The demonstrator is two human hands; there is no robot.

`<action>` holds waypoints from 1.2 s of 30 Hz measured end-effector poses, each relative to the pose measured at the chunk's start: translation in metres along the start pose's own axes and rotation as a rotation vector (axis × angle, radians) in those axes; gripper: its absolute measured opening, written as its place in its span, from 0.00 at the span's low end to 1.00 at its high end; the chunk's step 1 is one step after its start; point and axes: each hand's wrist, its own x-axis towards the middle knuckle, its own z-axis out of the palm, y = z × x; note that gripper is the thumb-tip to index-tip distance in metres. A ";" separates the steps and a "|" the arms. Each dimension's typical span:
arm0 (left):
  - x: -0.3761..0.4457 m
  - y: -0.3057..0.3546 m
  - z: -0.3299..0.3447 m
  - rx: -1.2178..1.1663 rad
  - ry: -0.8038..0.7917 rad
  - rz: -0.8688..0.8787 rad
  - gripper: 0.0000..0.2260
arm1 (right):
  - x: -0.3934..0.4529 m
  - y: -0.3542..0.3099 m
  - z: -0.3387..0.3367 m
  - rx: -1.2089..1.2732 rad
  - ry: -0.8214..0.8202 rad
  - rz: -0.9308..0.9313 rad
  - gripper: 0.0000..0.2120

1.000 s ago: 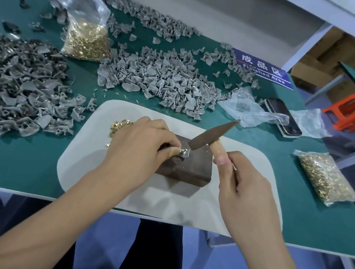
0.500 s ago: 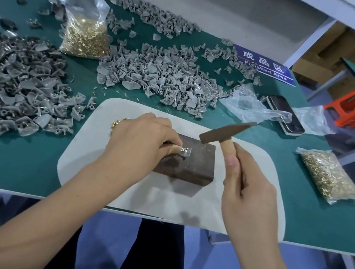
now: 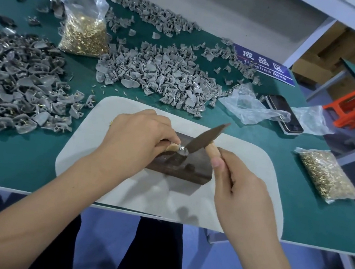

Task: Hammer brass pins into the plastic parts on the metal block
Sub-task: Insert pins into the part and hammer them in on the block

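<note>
Mid-frame: dark metal block point(image 3: 186, 169), rough, brick-shaped w/ rounded edges, sits on a pale smooth mat point(image 3: 118, 185) w/ rounded corners, on the green bench point(image 3: 6, 161). Left hand point(image 3: 135, 140) lies over the block's left end, fingers curled, thumb and forefinger pinching a small shiny grey plastic part point(image 3: 182, 150) on the block's top. Pin itself too small to make out. Right hand point(image 3: 240, 191), lower right of block, fingers curled round the pale wood handle of a hammer point(image 3: 206, 137); most of the handle hidden in the fist. Hammer head is dark, flat and tapered, blurred; its lower end is at the part, contact can't be told.

Left of frame: big heap of grey parts point(image 3: 15, 89), angular w/ curved shells, some showing brass pins; cut off at the left edge. Centre top: 2nd pile point(image 3: 158, 74), paler grey. Upper left: clear bag of brass pins point(image 3: 84, 33), crinkled, glittery. Right edge: 2nd pin bag point(image 3: 324, 174), lying flat. Upper right: phone point(image 3: 284, 113) partly under crumpled clear plastic point(image 3: 252, 106); blue sign point(image 3: 264, 63) partly covered by parts. A few brass bits peek out behind the left hand, mostly hidden.
</note>
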 end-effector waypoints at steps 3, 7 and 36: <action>0.001 -0.001 -0.001 -0.007 0.001 0.020 0.04 | 0.001 0.000 -0.003 0.110 0.178 -0.007 0.15; 0.002 -0.002 -0.002 -0.012 -0.004 0.040 0.03 | 0.000 -0.003 0.004 0.040 -0.033 -0.002 0.16; 0.000 0.002 0.009 -0.016 0.042 -0.071 0.04 | 0.037 0.025 0.035 -0.247 0.260 0.282 0.12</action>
